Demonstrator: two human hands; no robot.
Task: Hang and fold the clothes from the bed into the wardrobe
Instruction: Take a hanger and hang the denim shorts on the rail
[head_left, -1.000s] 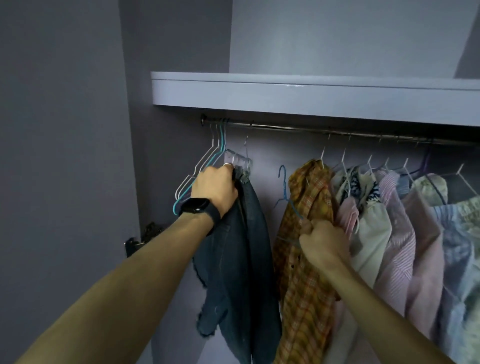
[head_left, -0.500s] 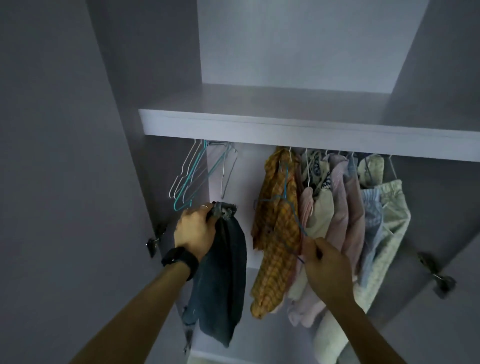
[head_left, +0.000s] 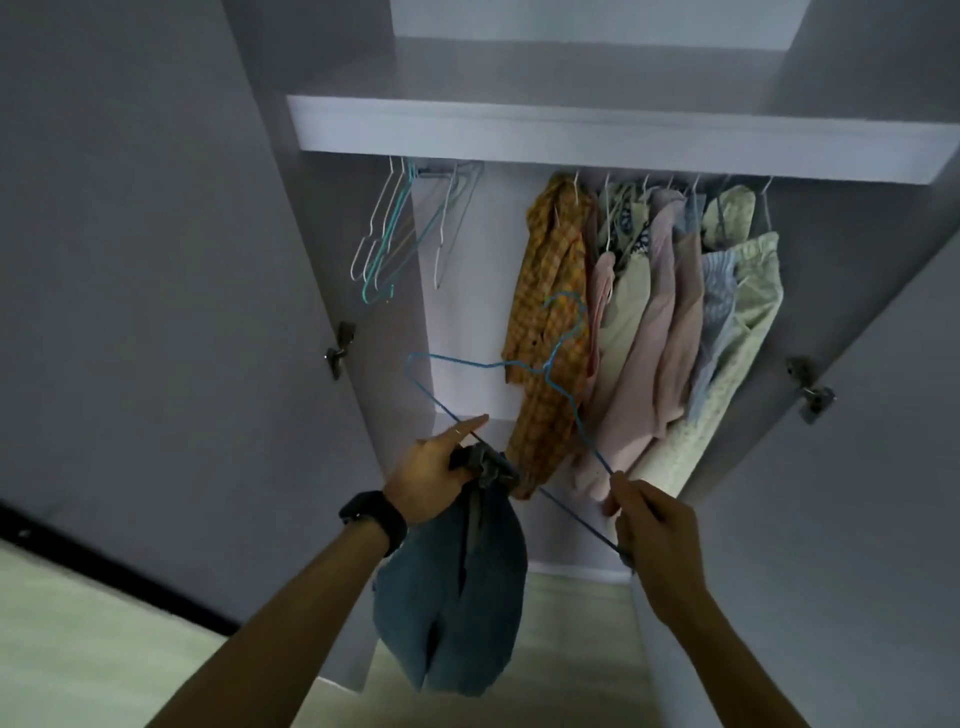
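Wardrobe (head_left: 156, 260) panels, smooth, flat and grey-lilac, are filling most of the view, with both doors standing open. A thick flat shelf (head_left: 571, 140) is spanning the top of the wardrobe. Pale flooring (head_left: 78, 623) is showing at the lower left.

Under the shelf, a row of soft garments is hanging close together on the right: an orange plaid shirt (head_left: 550, 322), then pink shirts (head_left: 660, 322), then a cream textured piece (head_left: 737, 322) at the far end. On the left of the same compartment, a cluster of empty wire hangers (head_left: 387, 244), white and teal, is dangling well apart from the clothes.

In front of the wardrobe, outside it, a denim garment (head_left: 457, 597) of faded blue, heavy cloth is drooping in a loose bundle from the left hand (head_left: 434, 478). That hand is clutching the bunched top of the denim, its forefinger stretching out straight along the bottom wire of a thin blue wire hanger (head_left: 571, 410). The hanger is being held tilted in the air, its hook pointing up in front of the plaid shirt. The right hand (head_left: 654, 525) is pinching the hanger near its lower corner, fingers curled round the wire.

A black watch (head_left: 371, 517) is sitting on the left wrist. Small metal hinges (head_left: 340, 348) are glinting on the door edges.
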